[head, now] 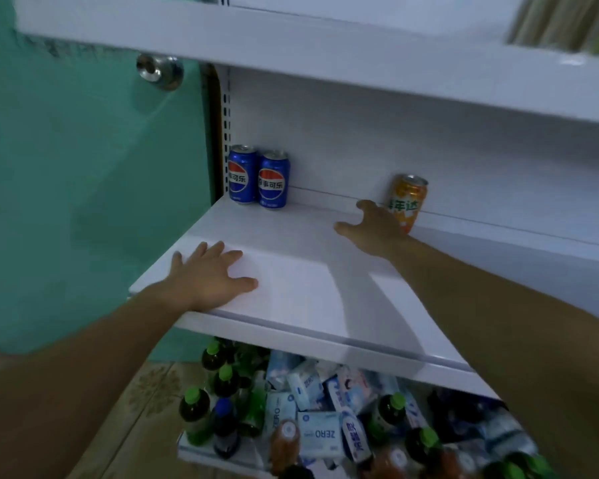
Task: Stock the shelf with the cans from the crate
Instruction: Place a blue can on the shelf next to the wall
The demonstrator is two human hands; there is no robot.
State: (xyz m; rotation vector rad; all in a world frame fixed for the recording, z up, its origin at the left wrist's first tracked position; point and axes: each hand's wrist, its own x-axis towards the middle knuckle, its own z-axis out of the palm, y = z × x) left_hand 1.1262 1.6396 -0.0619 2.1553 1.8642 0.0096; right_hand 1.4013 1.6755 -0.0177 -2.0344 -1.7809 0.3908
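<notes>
Orange can (409,198) upright at back of shelf (291,305), long axis vertical, just beyond right hand (374,229) (fingers spread, gripping nothing; contact unclear). Left hand (204,278) flat on front edge, farther off. Blue cans (274,181) back left.

White shelf (308,288) bears two blue cans (273,179) and one orange can (408,202).

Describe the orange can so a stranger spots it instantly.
Look at the white shelf under the left hand. At its back, right of centre, an orange can with green lettering stands just behind the right hand. Its only neighbours are two blue cans in the back left corner.
</notes>
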